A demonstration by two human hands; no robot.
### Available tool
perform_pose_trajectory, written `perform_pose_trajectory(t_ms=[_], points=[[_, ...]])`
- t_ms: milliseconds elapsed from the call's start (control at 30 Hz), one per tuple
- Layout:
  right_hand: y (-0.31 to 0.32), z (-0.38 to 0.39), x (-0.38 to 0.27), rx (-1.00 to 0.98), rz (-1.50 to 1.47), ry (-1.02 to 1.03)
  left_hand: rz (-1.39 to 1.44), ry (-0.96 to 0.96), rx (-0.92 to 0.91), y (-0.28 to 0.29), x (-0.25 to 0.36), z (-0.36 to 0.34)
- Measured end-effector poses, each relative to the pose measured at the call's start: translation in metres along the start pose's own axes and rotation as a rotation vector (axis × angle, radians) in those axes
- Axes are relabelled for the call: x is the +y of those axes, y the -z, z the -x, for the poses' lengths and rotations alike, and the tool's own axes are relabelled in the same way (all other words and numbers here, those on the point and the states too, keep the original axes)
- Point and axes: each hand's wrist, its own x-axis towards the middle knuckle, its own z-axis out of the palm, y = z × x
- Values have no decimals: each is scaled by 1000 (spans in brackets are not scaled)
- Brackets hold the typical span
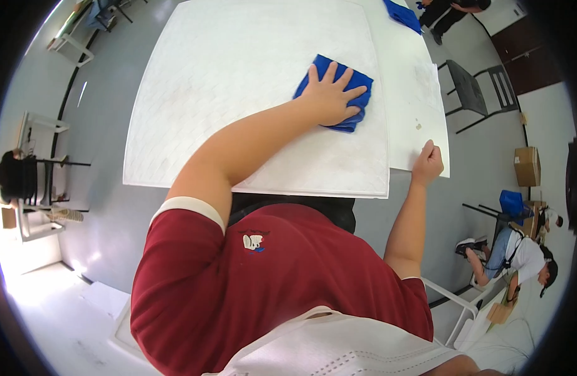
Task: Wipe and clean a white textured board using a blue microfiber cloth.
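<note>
My left hand (pixel 326 97) lies with spread fingers on a folded blue cloth (pixel 364 119), pressing flat near the right side of a white board (pixel 238 62). The board has faint smudges and a raised rim. To its right, my right hand (pixel 428 161) is closed at the front edge of a white surface (pixel 414 94) that has a small pale brown mark; I cannot make out whether anything is inside its fingers.
Another blue cloth (pixel 401 17) lies at the far right corner. A black chair (pixel 465 88) stands beside the table. People are at the top right (pixel 445 15), lower right (pixel 520 260) and left (pixel 19 178). Cardboard boxes (pixel 527 166) sit along the right wall.
</note>
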Motion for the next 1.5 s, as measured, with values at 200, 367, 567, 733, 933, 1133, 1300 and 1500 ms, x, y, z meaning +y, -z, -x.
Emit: perform_pose_trajectory(t_ms=[200,367,567,733,933,1133,1300,1500], points=[[1,0,-1,15,10,5,-74,223,26,8,-73,75],[2,-1,3,-38,59,-30,-119,489,0,18,-135,146],[5,0,2,-76,94,-87,-147,663,-21,20,-193,197],[3,0,1,-70,67,-81,-168,661,-15,19,-194,194],[4,0,-4,-82,52,-92,-182,612,5,17,-197,191],[4,-1,-1,-116,89,-66,-79,629,3,19,-203,169],[1,0,2,-92,124,-56,-106,603,82,11,-222,129],[0,1,7,-60,123,-37,-60,429,53,9,-267,107]])
